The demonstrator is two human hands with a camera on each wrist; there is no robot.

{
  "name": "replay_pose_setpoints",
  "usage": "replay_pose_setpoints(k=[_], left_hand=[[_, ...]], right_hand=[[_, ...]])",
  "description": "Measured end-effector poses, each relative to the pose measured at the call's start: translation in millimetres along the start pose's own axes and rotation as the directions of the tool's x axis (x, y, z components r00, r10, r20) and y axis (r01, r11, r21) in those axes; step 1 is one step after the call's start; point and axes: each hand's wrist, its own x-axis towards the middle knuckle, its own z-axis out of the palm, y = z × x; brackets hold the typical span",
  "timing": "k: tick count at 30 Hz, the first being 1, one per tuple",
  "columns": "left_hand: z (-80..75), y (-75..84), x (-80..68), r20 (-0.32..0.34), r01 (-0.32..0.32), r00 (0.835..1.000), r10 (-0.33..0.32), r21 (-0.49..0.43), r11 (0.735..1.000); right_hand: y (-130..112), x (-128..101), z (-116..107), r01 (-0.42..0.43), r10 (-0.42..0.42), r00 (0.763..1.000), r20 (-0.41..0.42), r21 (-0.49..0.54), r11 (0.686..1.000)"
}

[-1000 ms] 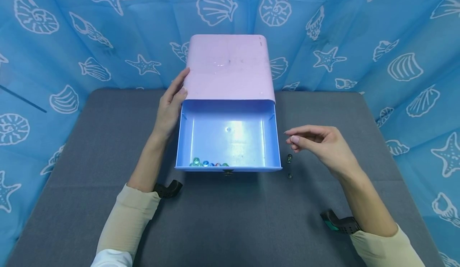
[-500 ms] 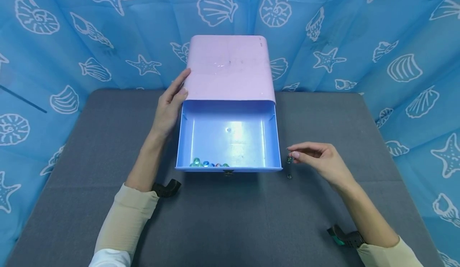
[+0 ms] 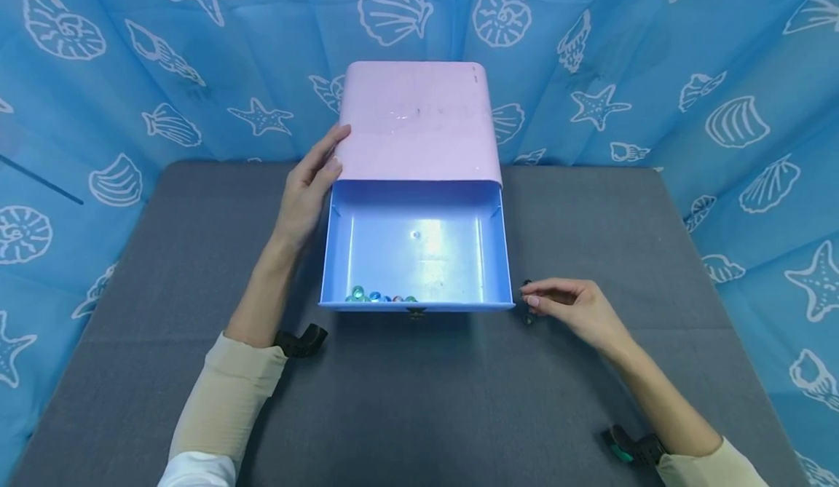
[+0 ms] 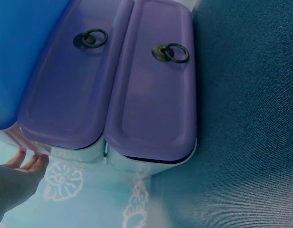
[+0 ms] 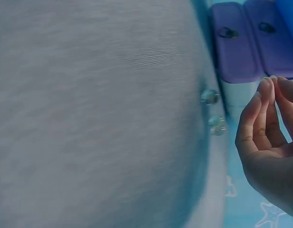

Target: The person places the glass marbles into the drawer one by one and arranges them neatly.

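Observation:
A pink box (image 3: 419,123) stands at the back of the table with its blue top drawer (image 3: 419,254) pulled out. Several glass marbles (image 3: 357,293) lie along the drawer's front left. My left hand (image 3: 303,199) rests against the box's left side, thumb by the front edge. To the right of the drawer, my right hand (image 3: 577,311) hovers with bent fingers, thumb and fingertips close together. Two dark marbles (image 5: 209,97) sit on the table just beneath its fingertips; the right wrist view shows no marble between them.
Two closed purple drawers (image 4: 153,85) with ring pulls sit below the blue one. A grey cloth (image 3: 406,400) covers the table. Behind hangs a blue curtain (image 3: 275,50) with white seashells. A small clasp (image 3: 416,314) is on the blue drawer's front.
My right hand has lowered and come toward the front, down to the two marbles beside the drawer. My left hand stays at the box; the drawer and its marbles have not moved.

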Motion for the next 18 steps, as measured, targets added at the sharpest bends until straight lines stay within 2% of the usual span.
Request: replay_pose_setpoints(k=[7, 18], left_hand=[[0.6, 0.7, -2.8, 0.004, 0.012, 1.0, -0.012, 0.003, 1.0], [1.1, 1.0, -2.5, -0.003, 0.004, 1.0, -0.004, -0.007, 1.0]], right_hand=[[19, -9, 2, 0.002, -0.001, 0.999, 0.035, -0.003, 1.0], [31, -11, 2, 0.005, -0.003, 1.0, 0.018, -0.099, 0.995]])
